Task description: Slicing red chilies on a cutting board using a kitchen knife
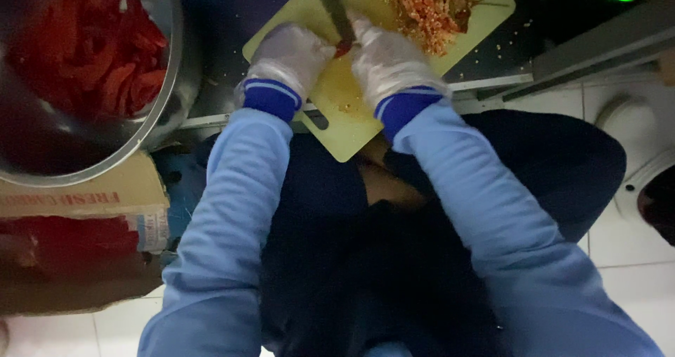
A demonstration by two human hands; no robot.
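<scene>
Seen from above, a person in light blue sleeves and thin clear gloves works at a dark desk [232, 19]. The left hand [292, 58] is curled, fingers together, pressing a small red chilli piece [343, 47] onto a yellow-green cutting board [344, 118]. The right hand [387, 61] is clenched around the handle of a knife [334, 9], whose dark blade points away across the board. A pile of chopped red chilli with seeds [432, 5] lies at the board's far end. A steel bowl of red chilli pieces [84, 54] sits to the left, above a cardboard box [77, 202].
</scene>
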